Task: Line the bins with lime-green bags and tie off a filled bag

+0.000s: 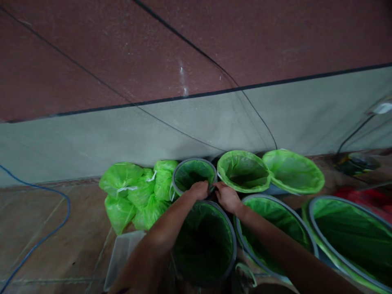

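A round bin with a grey rim and a green bag lining stands against the wall. At its front right edge, my left hand is closed over the rim. My right hand pinches the same edge from the right, its fingertips close to the left hand's. Whether a fold of the bag is also between the fingers is hidden. Directly below both arms stands a second lined bin, dark inside. Just right of my right hand is a bin with a green bag turned over its top.
Several tied green bags lie to the left, near a clear plastic container. More lined bins stand to the right, including two large grey-rimmed ones. A blue cable crosses the floor; black cables run down the wall.
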Tool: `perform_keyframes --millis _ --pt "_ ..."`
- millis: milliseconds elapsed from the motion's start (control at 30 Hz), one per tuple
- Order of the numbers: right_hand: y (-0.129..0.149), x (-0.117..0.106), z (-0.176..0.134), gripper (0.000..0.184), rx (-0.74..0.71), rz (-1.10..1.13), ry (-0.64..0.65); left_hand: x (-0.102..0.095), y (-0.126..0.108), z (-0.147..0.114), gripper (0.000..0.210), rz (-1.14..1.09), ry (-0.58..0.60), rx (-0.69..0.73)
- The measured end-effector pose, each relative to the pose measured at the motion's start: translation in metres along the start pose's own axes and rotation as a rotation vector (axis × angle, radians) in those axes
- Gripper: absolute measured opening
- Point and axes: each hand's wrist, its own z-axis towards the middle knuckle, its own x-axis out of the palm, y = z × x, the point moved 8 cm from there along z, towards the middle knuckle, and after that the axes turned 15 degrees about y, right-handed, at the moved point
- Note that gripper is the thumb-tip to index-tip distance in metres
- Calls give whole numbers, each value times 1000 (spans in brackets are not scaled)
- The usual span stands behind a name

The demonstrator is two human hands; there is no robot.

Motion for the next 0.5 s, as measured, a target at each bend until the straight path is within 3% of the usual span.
perform_keyframes --millis 300,400,500 --pt "5 -3 20 70 -89 -90 -81 -47 -8 -25 26 95 -122 133" --pt "6 2 27 67 -93 -97 -80 -42 -11 -30 26 159 -217 87" --pt "10 8 31 60 -103 -94 -43 -22 -10 -30 28 154 -244 44"
